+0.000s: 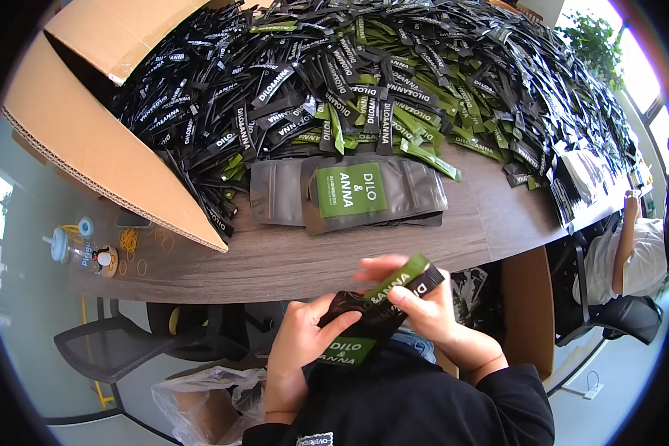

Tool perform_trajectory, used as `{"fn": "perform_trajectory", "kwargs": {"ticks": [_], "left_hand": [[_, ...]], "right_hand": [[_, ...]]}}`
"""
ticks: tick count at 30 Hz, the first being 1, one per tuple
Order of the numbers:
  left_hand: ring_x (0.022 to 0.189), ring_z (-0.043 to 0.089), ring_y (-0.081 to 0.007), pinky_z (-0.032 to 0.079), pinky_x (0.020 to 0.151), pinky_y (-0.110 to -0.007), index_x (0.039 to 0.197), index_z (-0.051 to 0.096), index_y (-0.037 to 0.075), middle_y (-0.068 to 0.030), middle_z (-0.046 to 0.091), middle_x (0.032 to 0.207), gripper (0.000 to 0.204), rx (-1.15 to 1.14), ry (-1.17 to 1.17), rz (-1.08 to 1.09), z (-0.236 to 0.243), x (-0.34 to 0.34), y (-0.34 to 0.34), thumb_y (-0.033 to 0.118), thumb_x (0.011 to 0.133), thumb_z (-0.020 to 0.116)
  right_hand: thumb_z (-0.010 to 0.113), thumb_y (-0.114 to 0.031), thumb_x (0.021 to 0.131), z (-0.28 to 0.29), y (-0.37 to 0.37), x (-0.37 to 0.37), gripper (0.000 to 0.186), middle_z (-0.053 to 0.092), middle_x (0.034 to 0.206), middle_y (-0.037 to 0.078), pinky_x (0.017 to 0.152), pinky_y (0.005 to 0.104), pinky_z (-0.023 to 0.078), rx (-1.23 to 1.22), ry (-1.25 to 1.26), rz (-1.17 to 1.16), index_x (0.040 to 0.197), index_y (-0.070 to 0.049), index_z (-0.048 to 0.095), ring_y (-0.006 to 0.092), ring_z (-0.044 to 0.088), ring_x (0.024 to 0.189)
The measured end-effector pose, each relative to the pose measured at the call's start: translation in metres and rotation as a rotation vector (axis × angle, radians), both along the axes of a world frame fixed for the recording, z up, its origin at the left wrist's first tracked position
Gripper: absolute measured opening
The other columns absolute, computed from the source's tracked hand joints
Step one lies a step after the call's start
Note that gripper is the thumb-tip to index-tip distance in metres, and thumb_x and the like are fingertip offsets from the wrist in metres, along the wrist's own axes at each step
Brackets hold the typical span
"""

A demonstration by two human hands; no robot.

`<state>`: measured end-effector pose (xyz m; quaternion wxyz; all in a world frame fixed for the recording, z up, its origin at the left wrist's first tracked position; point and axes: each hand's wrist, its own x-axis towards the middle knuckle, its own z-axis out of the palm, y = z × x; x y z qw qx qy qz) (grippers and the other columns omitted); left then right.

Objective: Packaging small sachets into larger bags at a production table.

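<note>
Close to my body, my left hand point(296, 331) grips a dark pouch point(379, 327) with a green label, its thumb across the front. The pouch is tilted, its upper end toward the right. At that end my right hand point(432, 316) holds a green stick sachet point(403, 278) and a black stick sachet point(428, 281), thumb pressed over them. Their lower parts overlap the pouch; how far they reach inside cannot be made out. Flat on the table point(468, 215) beyond my hands lie several similar pouches point(420, 186), overlapping.
A huge heap of black and green stick sachets point(290, 82) covers the far table. Cardboard flaps point(104, 156) stand at left, near yellow rubber bands point(128, 241) and a bottle point(74, 244). Below are a mesh chair point(119, 346), a clear plastic bag point(201, 401) and a carton point(529, 305). Another person point(635, 256) sits at right.
</note>
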<state>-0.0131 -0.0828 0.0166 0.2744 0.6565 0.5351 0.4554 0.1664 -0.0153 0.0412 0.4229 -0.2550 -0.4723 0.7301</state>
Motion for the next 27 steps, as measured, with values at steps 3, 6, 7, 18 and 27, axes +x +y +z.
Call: {"fn": "perform_trajectory", "kwargs": {"ticks": [3,6,7,18,27], "left_hand": [[0.050,0.057,-0.0333,0.042,0.045,-0.033,0.090,0.059,-0.003,-0.0164,0.057,0.059,0.022,-0.144,-0.006,0.012,-0.002,-0.002,-0.008,0.015,0.082,0.068],[0.050,0.054,-0.0352,0.036,0.043,-0.038,0.086,0.057,-0.003,-0.0182,0.053,0.058,0.017,-0.174,-0.009,-0.022,0.002,0.001,-0.003,0.012,0.085,0.064],[0.051,0.055,-0.0349,0.037,0.043,-0.037,0.086,0.057,-0.003,-0.0175,0.054,0.059,0.016,-0.116,0.012,-0.033,0.002,0.000,-0.003,0.012,0.085,0.063],[0.050,0.058,-0.0281,0.041,0.045,-0.033,0.086,0.059,0.001,-0.0135,0.058,0.061,0.015,-0.056,0.144,-0.205,0.008,0.009,0.002,0.014,0.084,0.065],[0.061,0.061,-0.0093,0.046,0.056,-0.022,0.082,0.066,-0.002,-0.0073,0.067,0.069,0.015,-0.105,-0.299,0.096,0.002,0.020,0.011,0.012,0.079,0.072]], "right_hand": [[0.065,0.001,0.080,-0.021,0.012,0.012,0.029,0.069,0.089,0.010,0.071,0.0253,0.053,0.441,-0.317,-0.368,0.109,0.002,0.061,0.0148,0.066,0.081],[0.060,-0.006,0.085,-0.006,0.012,0.019,0.024,0.065,0.078,0.019,0.063,0.0311,0.051,0.731,-0.631,0.015,0.109,0.000,0.061,0.0271,0.067,0.069],[0.056,-0.011,0.088,0.000,0.011,0.020,0.023,0.062,0.076,0.022,0.062,0.0353,0.049,0.618,-0.574,0.190,0.107,0.001,0.061,0.0340,0.063,0.068],[0.060,-0.004,0.079,-0.026,0.030,0.005,0.018,0.037,0.052,0.002,0.046,0.0295,0.031,0.295,-0.583,0.756,0.066,0.003,0.050,0.0053,0.033,0.054],[0.070,-0.012,0.080,-0.004,0.017,0.024,0.024,0.068,0.091,0.016,0.079,0.0288,0.049,0.392,-0.522,0.259,0.100,0.001,0.067,0.0134,0.063,0.082]]}}
